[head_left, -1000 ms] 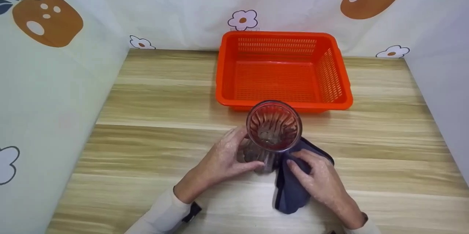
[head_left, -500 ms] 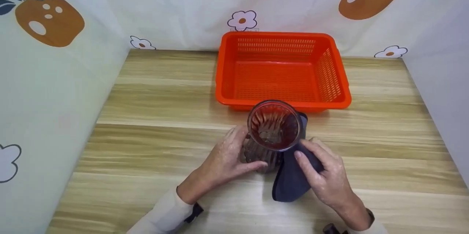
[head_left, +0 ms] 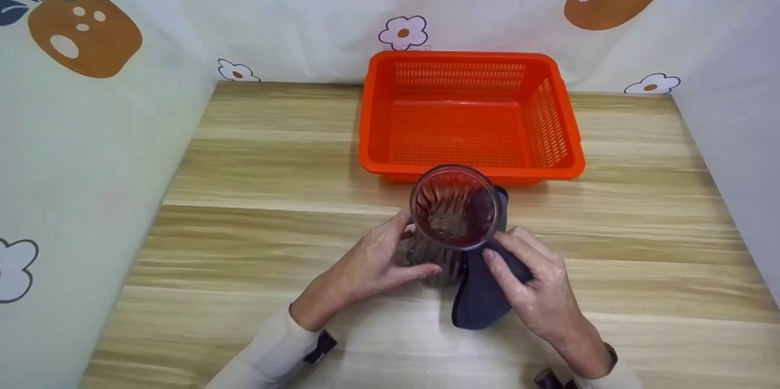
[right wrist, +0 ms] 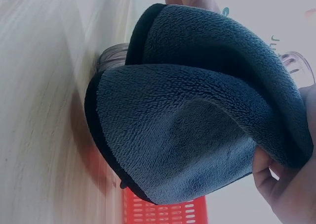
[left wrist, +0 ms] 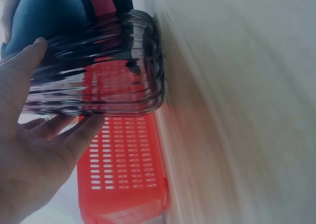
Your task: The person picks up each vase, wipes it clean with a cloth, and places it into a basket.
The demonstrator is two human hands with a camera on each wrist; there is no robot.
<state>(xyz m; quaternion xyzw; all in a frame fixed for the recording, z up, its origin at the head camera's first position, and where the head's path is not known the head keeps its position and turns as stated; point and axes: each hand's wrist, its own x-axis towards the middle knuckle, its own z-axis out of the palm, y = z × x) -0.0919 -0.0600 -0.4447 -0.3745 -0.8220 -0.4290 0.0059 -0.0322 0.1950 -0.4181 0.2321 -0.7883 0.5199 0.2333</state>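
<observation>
head view: one ribbed clear glass vase, wide-mouthed, upright on the desk, between the two hands. left hand: clamped round the vase's lower body, thumb on the near side, fingers on the far. right hand: clamped on one dark grey cloth with black edging, at the vase's side nearest that hand; part of the cloth hangs toward the wearer. one orange-red plastic basket, slatted walls, beyond both hands. wall covering, printed with flowers and fruit, behind the basket.

left wrist view: vase ribs and rounded base, base down at the desk; left thumb and fingertips on opposite sides of the glass; cloth past the vase, away from the left hand.

right wrist view: cloth in broad folds, pinched between right thumb and fingers; portions of vase base and rim showing past it; whether the right fingertips touch glass, cannot tell.
</observation>
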